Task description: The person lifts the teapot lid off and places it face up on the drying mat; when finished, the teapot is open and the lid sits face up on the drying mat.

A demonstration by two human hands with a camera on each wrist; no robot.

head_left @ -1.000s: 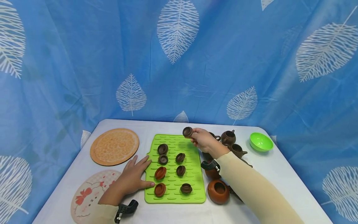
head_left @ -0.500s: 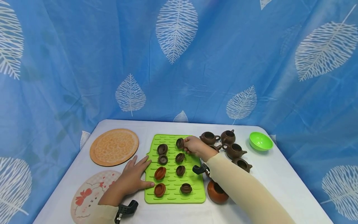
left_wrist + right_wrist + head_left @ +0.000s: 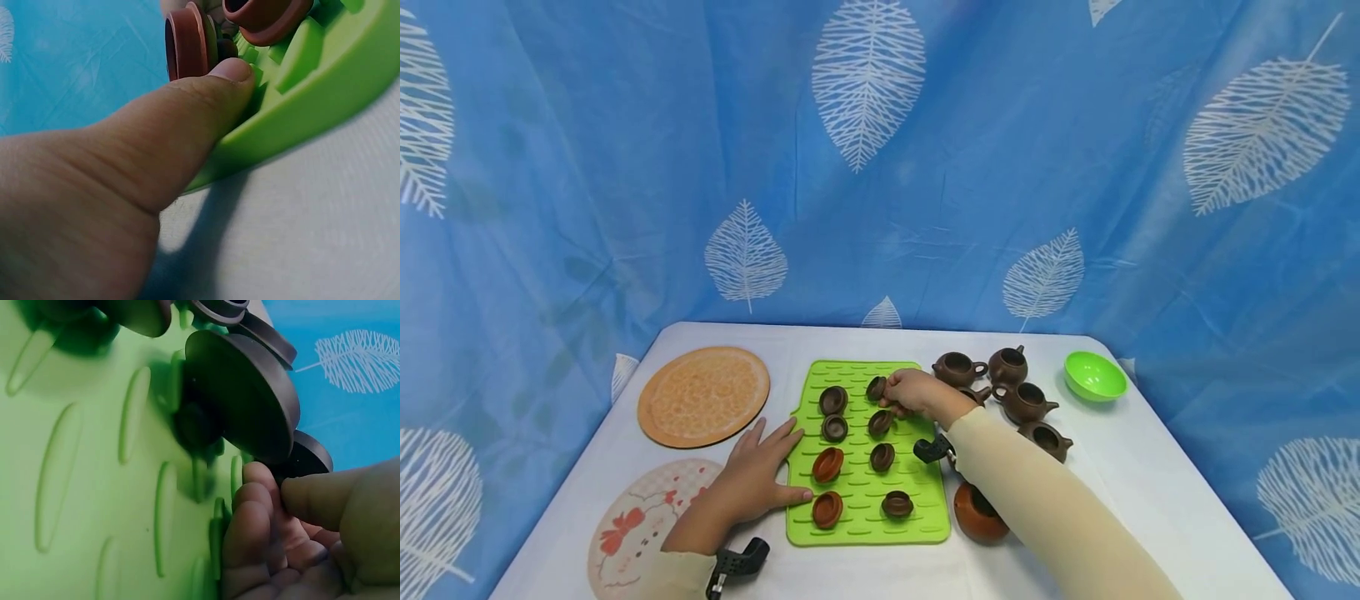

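Note:
My right hand (image 3: 919, 393) pinches a small dark brown teapot lid (image 3: 875, 388) on the far part of the green ridged mat (image 3: 921, 508). In the right wrist view, thumb and fingers meet at that lid (image 3: 307, 455), partly hidden behind a nearer dark lid (image 3: 247, 394). My left hand (image 3: 754, 477) lies with fingers spread along the mat's left edge, its thumb over the border. Two reddish-brown lids, one of them this near lid (image 3: 827, 509), stand by that thumb. Several other dark lids, such as this front one (image 3: 897, 504), rest upturned or tilted in two columns.
Right of the mat stand several lidless dark teapots (image 3: 1026, 403) and a reddish-brown pot (image 3: 977, 512), partly behind my right arm. A green bowl (image 3: 1095, 377) sits at the far right. On the left lie a round tan mat (image 3: 703, 396) and a round bear-print mat (image 3: 632, 533).
My right hand has brought the dark lid down from above the mat's far right corner, leftward and nearer, onto the mat at the head of the right column. My left hand has stayed still.

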